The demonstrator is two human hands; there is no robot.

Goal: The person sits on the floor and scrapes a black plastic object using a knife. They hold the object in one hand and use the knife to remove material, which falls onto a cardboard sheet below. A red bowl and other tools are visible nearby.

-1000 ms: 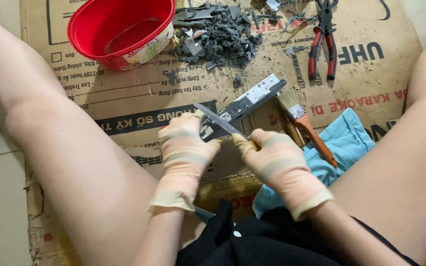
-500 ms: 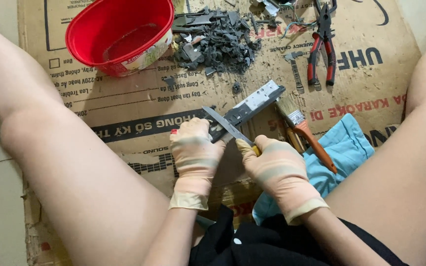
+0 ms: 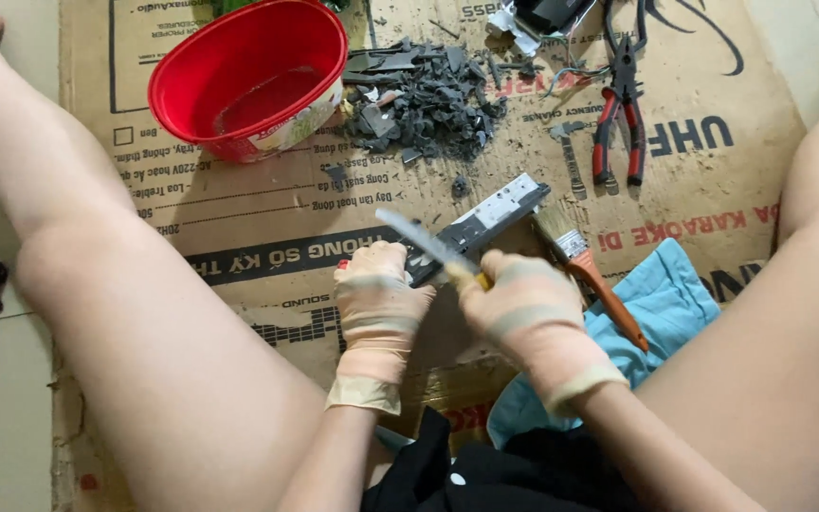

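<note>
Both my hands wear thin beige gloves. My left hand [image 3: 378,301] grips the near end of a long dark metal part [image 3: 485,218] with a pale face, which lies slanted on the cardboard [image 3: 267,209]. A yellow-handled knife is held in my right hand [image 3: 520,313], its silver blade [image 3: 419,237] pointing up-left across the part. The two hands sit close together between my bare legs.
A red plastic bowl [image 3: 248,81] stands at the back left, next to a heap of dark grey scraps [image 3: 428,104]. Red-handled pliers [image 3: 618,123] lie at the back right. An orange-handled paintbrush [image 3: 594,280] rests on a light blue cloth [image 3: 661,313]. Black fabric [image 3: 485,469] lies nearest me.
My hands, with the knife and part, have stayed together while the view shifted slightly; the blade now points a little further up-left across the part.
</note>
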